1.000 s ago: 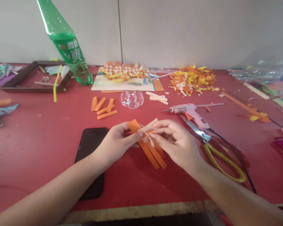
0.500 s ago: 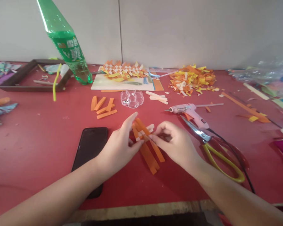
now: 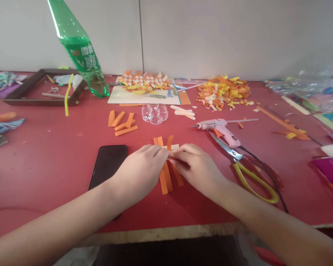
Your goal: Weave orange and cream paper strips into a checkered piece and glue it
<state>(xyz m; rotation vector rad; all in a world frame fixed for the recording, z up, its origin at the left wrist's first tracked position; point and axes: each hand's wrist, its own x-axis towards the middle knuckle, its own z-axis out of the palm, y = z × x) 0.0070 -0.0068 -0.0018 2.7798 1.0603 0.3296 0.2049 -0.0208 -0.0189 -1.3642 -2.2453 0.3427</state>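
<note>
Orange paper strips (image 3: 165,179) run lengthwise between my hands and cross a white paper strip (image 3: 173,147). My left hand (image 3: 143,166) is closed, its fingertips bent down onto the crossing and covering most of it. From the other side, my right hand (image 3: 197,166) pinches the strips with thumb and forefinger. The fingertips of both hands almost meet. Beside my left wrist lies a black phone (image 3: 108,162), partly under the forearm. Scissors (image 3: 244,171) with yellow handles rest right of my right hand.
A pink glue gun (image 3: 220,127) lies behind the scissors, its cord trailing forward. Loose orange strips (image 3: 123,123), a clear palette (image 3: 154,113) and white strips (image 3: 183,112) lie ahead. Farther back are a green bottle (image 3: 84,59), a dark frame (image 3: 24,101) and a paper-scrap pile (image 3: 223,92).
My left hand has gone from spread thumb and fingers to closed over the crossing. The strips have turned more upright in view, and the right orange strip has separated from the others.
</note>
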